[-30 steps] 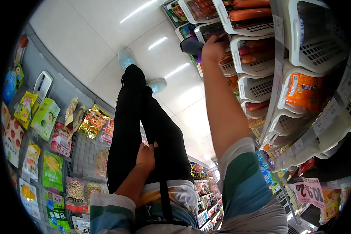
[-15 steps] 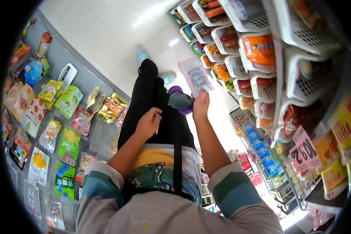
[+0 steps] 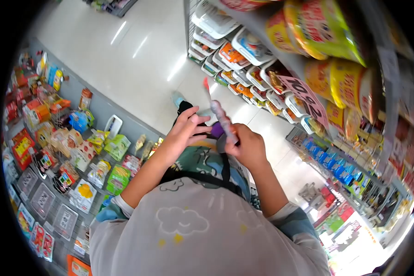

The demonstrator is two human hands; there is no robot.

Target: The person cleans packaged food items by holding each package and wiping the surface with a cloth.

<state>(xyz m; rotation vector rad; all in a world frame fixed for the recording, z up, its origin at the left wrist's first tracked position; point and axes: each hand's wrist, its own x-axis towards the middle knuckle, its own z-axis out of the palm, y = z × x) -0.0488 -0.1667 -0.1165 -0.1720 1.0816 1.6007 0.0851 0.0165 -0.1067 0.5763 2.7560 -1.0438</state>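
My right hand point(image 3: 249, 146) is closed on a clear plastic packet point(image 3: 221, 120), which is seen nearly edge-on and tilted upward. A purple and dark grey item point(image 3: 218, 130) shows just behind the packet, beside the same hand; how it is held is hidden. To the left of the packet, my left hand point(image 3: 184, 131) is raised with its fingers apart and nothing in it.
On the left, a grey display shelf point(image 3: 96, 120) bears many snack packets. White baskets of packaged food point(image 3: 253, 46) line the right side. Instant noodle tubs point(image 3: 303, 27) and a pink price sign point(image 3: 303, 99) stand close at the upper right.
The view has shifted, bringing the noodle tubs nearer. Both hands have risen toward the body's front. The packet has turned from face-on to nearly edge-on, and my left hand has spread its fingers.
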